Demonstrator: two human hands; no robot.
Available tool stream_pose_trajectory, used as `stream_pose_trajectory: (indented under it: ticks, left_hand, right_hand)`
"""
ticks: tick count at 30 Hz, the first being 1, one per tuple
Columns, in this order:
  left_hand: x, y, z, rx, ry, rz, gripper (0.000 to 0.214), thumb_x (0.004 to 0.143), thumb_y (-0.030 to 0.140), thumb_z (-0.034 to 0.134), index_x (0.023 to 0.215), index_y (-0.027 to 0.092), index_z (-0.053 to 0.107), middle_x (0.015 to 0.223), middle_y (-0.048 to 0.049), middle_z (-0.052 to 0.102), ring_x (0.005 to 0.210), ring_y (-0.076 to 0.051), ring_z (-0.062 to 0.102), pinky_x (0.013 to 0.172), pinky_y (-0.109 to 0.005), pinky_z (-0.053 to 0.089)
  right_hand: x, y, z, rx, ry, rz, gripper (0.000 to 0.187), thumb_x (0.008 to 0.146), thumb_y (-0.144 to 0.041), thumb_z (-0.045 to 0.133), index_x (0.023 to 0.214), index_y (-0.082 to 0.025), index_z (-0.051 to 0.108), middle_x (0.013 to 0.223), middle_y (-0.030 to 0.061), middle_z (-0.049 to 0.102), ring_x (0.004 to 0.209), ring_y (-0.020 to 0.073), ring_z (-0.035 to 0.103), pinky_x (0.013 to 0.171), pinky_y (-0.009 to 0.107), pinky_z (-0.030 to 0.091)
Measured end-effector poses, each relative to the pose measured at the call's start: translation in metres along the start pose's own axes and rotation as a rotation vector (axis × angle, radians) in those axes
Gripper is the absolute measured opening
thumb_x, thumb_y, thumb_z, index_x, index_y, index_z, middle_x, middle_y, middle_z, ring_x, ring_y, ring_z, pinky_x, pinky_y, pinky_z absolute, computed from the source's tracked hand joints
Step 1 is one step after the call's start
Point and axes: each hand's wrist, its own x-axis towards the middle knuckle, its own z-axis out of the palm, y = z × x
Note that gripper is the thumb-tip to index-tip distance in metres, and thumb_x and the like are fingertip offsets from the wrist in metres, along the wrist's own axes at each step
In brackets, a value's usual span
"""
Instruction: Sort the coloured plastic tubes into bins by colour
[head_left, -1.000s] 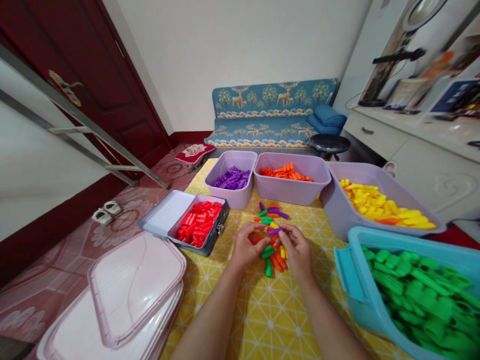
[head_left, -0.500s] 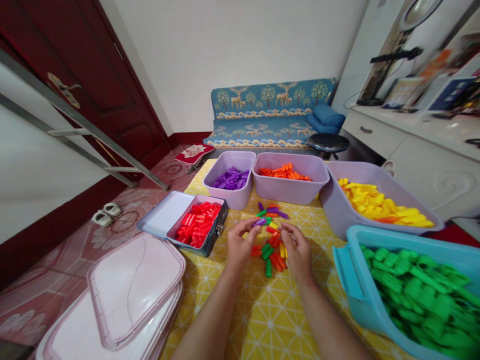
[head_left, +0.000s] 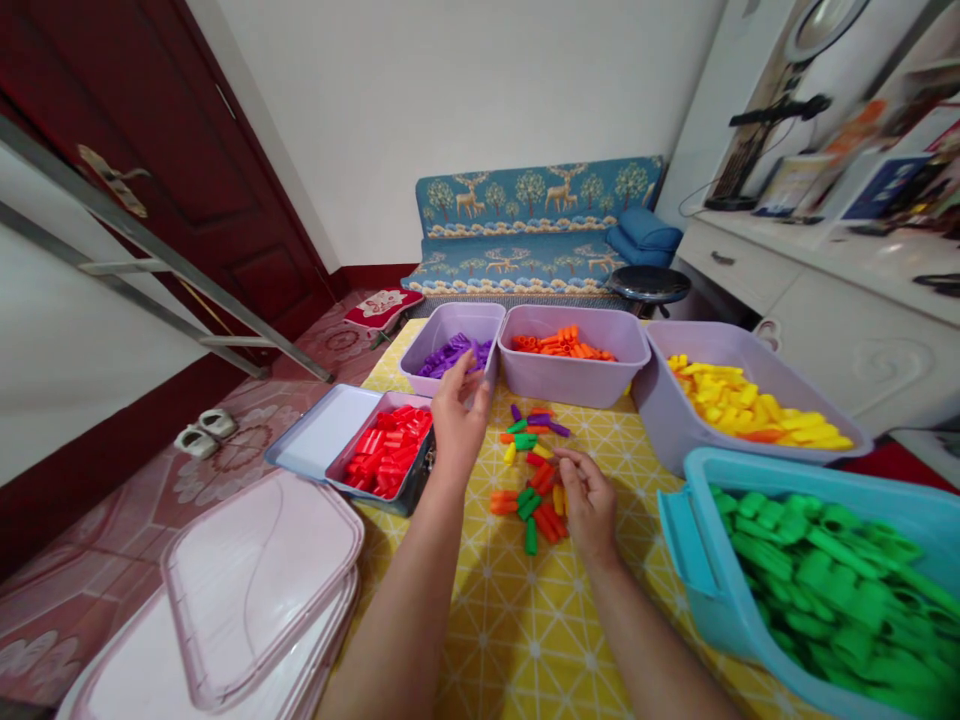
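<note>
The left hand, spread and seemingly empty, is hovering at the bin of purple pieces, best clearing the rim, with the right hand, hold unclear, curling beside mixed pieces on the cloth.

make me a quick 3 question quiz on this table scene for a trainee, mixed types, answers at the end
1. True or false: the turquoise tub is filled with yellow pieces.

2. Multiple choice: of these, which colour of tub contents is nearest the left hand?
a) yellow
b) purple
c) green

3. Fill in: the box of red pieces has its lid ____.

Key:
1. False; it holds green pieces.
2. b, the purple pieces.
3. open
</note>
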Motion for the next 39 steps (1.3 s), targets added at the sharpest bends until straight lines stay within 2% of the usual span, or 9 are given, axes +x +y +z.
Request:
stream_pose_trajectory:
  ticks: [4, 7, 12, 15, 20, 25, 32, 36, 39]
  left_hand:
    - [-0.031, 0.001, 0.026, 0.205, -0.332, 0.122, 0.031, 0.084, 0.017, 0.053, 0.113, 0.019, 0.063, 0.108, -0.0081, 0.065, 0.101, -0.019, 0.061, 0.093, -0.034, 0.048]
    - [-0.041, -0.011, 0.050, 0.398, -0.538, 0.152, 0.033, 0.080, 0.015, 0.058, 0.112, 0.020, 0.065, 0.116, -0.0094, 0.062, 0.110, -0.023, 0.055, 0.100, -0.039, 0.041]
    - [-0.036, -0.040, 0.078, 0.668, -0.726, 0.106, 0.043, 0.076, 0.032, 0.066, 0.118, 0.027, 0.062, 0.129, -0.0092, 0.053, 0.123, -0.030, 0.041, 0.107, -0.054, 0.025]
    - [-0.035, -0.049, 0.081, 0.720, -0.785, 0.080, 0.040, 0.073, 0.039, 0.069, 0.112, 0.031, 0.065, 0.129, -0.0070, 0.052, 0.124, -0.031, 0.039, 0.106, -0.054, 0.025]
    - [-0.043, -0.043, 0.064, 0.574, -0.798, 0.126, 0.028, 0.078, 0.018, 0.061, 0.104, 0.025, 0.070, 0.112, -0.0059, 0.063, 0.107, -0.023, 0.053, 0.098, -0.037, 0.040]
    - [-0.064, -0.028, 0.037, 0.353, -0.780, 0.039, 0.033, 0.077, 0.011, 0.058, 0.107, 0.021, 0.068, 0.103, -0.0053, 0.070, 0.096, -0.020, 0.062, 0.091, -0.033, 0.046]
    - [-0.083, -0.028, 0.015, 0.115, -0.573, -0.082, 0.057, 0.068, 0.001, 0.060, 0.122, 0.019, 0.059, 0.121, -0.0079, 0.063, 0.112, -0.021, 0.058, 0.098, -0.035, 0.046]
    - [-0.087, -0.030, 0.013, 0.068, -0.553, -0.140, 0.051, 0.070, -0.001, 0.056, 0.116, 0.019, 0.063, 0.115, -0.0060, 0.067, 0.104, -0.018, 0.062, 0.093, -0.032, 0.049]
    - [-0.087, -0.029, 0.013, 0.110, -0.531, -0.131, 0.037, 0.074, 0.009, 0.062, 0.109, 0.020, 0.067, 0.105, -0.0039, 0.071, 0.095, -0.017, 0.065, 0.090, -0.030, 0.050]
  right_hand:
    - [0.002, 0.002, 0.000, -0.026, 0.121, -0.049, 0.031, 0.091, -0.042, 0.044, 0.100, -0.019, 0.063, 0.102, 0.0079, 0.066, 0.095, 0.0208, 0.061, 0.085, 0.038, 0.048]
    - [0.004, 0.001, -0.002, -0.035, 0.178, -0.068, 0.032, 0.092, -0.041, 0.041, 0.099, -0.018, 0.062, 0.100, 0.0081, 0.065, 0.093, 0.0200, 0.060, 0.086, 0.037, 0.046]
    - [0.007, 0.002, -0.003, -0.033, 0.190, -0.074, 0.035, 0.093, -0.042, 0.038, 0.096, -0.017, 0.061, 0.097, 0.0085, 0.065, 0.088, 0.0192, 0.059, 0.082, 0.035, 0.046]
    - [0.008, 0.004, -0.004, -0.027, 0.183, -0.063, 0.036, 0.093, -0.043, 0.037, 0.096, -0.017, 0.061, 0.097, 0.0086, 0.065, 0.087, 0.0191, 0.059, 0.081, 0.034, 0.046]
    - [0.008, 0.004, -0.006, -0.066, 0.215, -0.069, 0.034, 0.093, -0.041, 0.036, 0.099, -0.017, 0.060, 0.099, 0.0087, 0.063, 0.092, 0.0202, 0.058, 0.084, 0.036, 0.046]
    - [0.010, 0.004, -0.006, -0.175, 0.216, -0.168, 0.031, 0.093, -0.037, 0.037, 0.096, -0.018, 0.061, 0.102, 0.0092, 0.061, 0.100, 0.0205, 0.056, 0.093, 0.040, 0.043]
    - [0.011, 0.013, -0.005, -0.405, -0.018, -0.199, 0.032, 0.080, -0.025, 0.053, 0.111, -0.019, 0.060, 0.114, 0.0096, 0.062, 0.108, 0.0233, 0.055, 0.097, 0.043, 0.042]
    - [0.009, 0.012, -0.002, -0.578, -0.191, -0.237, 0.043, 0.073, -0.018, 0.056, 0.116, -0.020, 0.060, 0.114, 0.0082, 0.065, 0.106, 0.0252, 0.057, 0.096, 0.043, 0.042]
    - [0.008, 0.011, 0.000, -0.570, -0.235, -0.230, 0.041, 0.074, -0.016, 0.054, 0.113, -0.019, 0.062, 0.111, 0.0082, 0.066, 0.103, 0.0243, 0.059, 0.094, 0.042, 0.045]
